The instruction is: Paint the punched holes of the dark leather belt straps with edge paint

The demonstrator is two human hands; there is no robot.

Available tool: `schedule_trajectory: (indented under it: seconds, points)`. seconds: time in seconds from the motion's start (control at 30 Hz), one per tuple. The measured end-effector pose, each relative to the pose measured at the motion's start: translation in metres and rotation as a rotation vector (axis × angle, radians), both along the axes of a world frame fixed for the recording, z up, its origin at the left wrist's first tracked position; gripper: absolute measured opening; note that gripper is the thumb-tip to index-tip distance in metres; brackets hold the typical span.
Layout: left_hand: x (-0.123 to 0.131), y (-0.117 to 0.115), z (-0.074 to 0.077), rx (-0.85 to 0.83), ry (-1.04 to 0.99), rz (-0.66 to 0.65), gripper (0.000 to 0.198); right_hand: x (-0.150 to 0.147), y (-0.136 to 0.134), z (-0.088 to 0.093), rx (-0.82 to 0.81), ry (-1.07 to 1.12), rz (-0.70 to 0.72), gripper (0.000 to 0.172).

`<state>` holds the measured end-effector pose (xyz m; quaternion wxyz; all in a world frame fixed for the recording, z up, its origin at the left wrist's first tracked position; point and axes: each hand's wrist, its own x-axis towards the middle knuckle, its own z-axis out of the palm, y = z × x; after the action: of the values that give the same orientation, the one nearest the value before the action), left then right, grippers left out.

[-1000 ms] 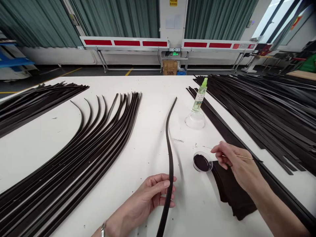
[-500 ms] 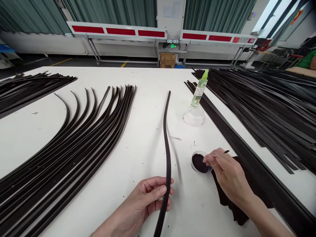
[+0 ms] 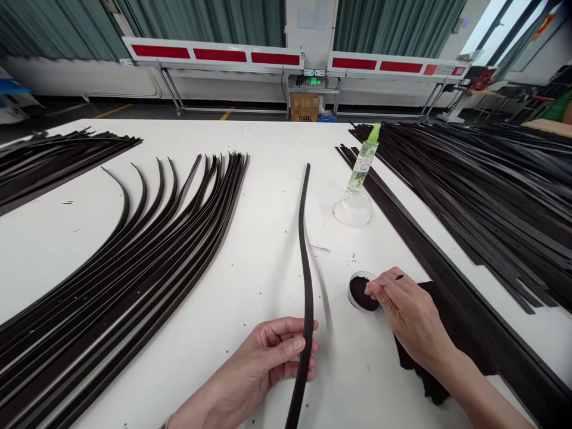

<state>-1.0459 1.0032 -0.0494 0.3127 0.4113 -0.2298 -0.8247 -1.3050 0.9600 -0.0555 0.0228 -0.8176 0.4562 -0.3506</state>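
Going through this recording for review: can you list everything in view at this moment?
white table: one, white, fills the foreground
black strip: one, black, lengthwise mid-table
fanned strips: many, black, left of table
strip pile: many, black, far left
strip heap: many, black, far right
long strip: one, black, right of centre
spray bottle: one, clear with green top, in a clear round base
dish of paste: one, dark paste, beside the right hand
cloth: one, black, under the right wrist
cardboard box: one, brown, beyond the table
left hand: holds the black strip
right hand: holds a thin stick above the dish of paste
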Motion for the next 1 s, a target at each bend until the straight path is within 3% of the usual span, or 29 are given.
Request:
schedule_trajectory:
  seconds: [0.3, 0.43, 0.6, 0.73, 0.83, 1.0]
  points:
    - [0.003, 0.0, 0.0, -0.025, 0.012, -0.04, 0.016, -0.006, 0.001, -0.003, 0.031, -0.044, -0.003, 0.019]
    - [0.001, 0.001, 0.002, -0.025, 0.013, -0.02, 0.021, -0.009, 0.006, 0.005, 0.063, -0.129, -0.038, 0.021]
    - [0.001, 0.003, 0.002, -0.041, 0.02, -0.023, 0.022, -0.002, 0.017, 0.021, 0.467, -0.687, -0.244, 0.03]
    - [0.001, 0.004, -0.003, -0.07, 0.057, 0.005, 0.022, 0.007, 0.017, 0.024, 0.783, -1.113, -0.204, 0.033]
    - [0.0, 0.005, -0.005, -0.098, 0.091, 0.009, 0.023, 0.014, 0.016, 0.025, 0.853, -1.212, -0.164, 0.031]
    - [0.0, 0.005, -0.005, -0.111, 0.102, 0.003, 0.024, 0.028, 0.026, 0.024, 0.824, -1.098, -0.109, 0.031]
